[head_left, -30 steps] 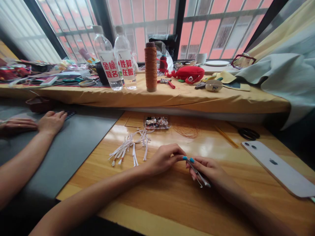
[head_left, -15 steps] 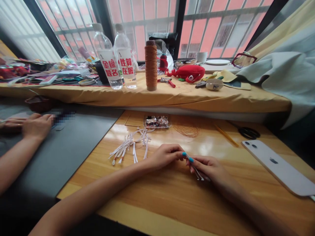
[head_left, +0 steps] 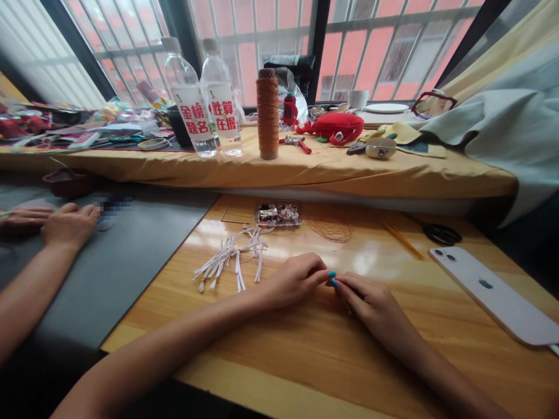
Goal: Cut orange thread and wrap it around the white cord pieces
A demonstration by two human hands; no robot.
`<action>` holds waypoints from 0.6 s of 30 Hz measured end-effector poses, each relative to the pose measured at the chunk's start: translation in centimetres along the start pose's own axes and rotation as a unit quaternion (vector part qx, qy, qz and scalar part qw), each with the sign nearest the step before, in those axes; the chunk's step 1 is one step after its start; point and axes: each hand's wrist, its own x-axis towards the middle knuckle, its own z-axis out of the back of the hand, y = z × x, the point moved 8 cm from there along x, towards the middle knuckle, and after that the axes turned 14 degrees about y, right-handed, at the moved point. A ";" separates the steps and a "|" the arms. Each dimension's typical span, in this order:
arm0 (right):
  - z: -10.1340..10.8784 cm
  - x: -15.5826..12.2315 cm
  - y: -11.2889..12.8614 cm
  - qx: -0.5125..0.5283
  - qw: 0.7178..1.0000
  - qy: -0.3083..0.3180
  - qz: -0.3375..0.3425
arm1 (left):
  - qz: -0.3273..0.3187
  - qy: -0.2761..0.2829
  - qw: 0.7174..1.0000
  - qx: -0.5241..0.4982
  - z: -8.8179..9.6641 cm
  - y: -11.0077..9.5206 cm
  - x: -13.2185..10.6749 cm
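Observation:
My left hand (head_left: pixel 293 283) and my right hand (head_left: pixel 371 304) meet fingertip to fingertip low on the wooden table (head_left: pixel 305 361), both pinched closed. The thin white strip they held in the earlier frames is now hidden under my right hand's fingers. A loose pile of white strips (head_left: pixel 236 256) lies just left of my left hand. A small clear tray of beads (head_left: pixel 278 215) sits beyond my hands, with a tangle of orange thread (head_left: pixel 332 231) beside it.
A white phone (head_left: pixel 493 294) lies at the right, black scissors (head_left: pixel 441 234) and a yellow stick (head_left: pixel 402 240) behind it. Another person's hands (head_left: pixel 65 224) rest on a grey mat (head_left: pixel 126 262) at the left. The raised ledge holds two bottles (head_left: pixel 205 107), an orange thread spool (head_left: pixel 267 113) and a red plush toy (head_left: pixel 338 128).
My hands drew closer together and my right hand turned over, hiding the white strip. The other person's hand pulled back to the left.

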 end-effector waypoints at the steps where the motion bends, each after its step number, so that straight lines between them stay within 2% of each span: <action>1: 0.0 0.0 0.1 -0.012 1.000 -0.005 0.003 | 0.005 -0.011 1.000 0.000 0.1 0.2 0.0; 5: 0.1 -0.1 0.3 -0.037 0.999 -0.021 0.012 | -0.002 -0.032 0.999 -0.009 0.4 0.3 0.0; 8: -0.1 -0.1 0.0 -0.011 1.000 -0.008 -0.003 | -0.025 -0.049 0.998 0.008 0.6 -0.1 -0.2; 13: -0.5 -0.1 -0.2 0.035 0.999 0.020 -0.021 | -0.085 -0.091 0.983 0.133 0.3 -1.5 -1.1; 18: -0.3 0.0 0.2 -0.002 1.000 0.006 -0.010 | -0.077 -0.101 0.954 0.272 -0.3 -2.1 -1.6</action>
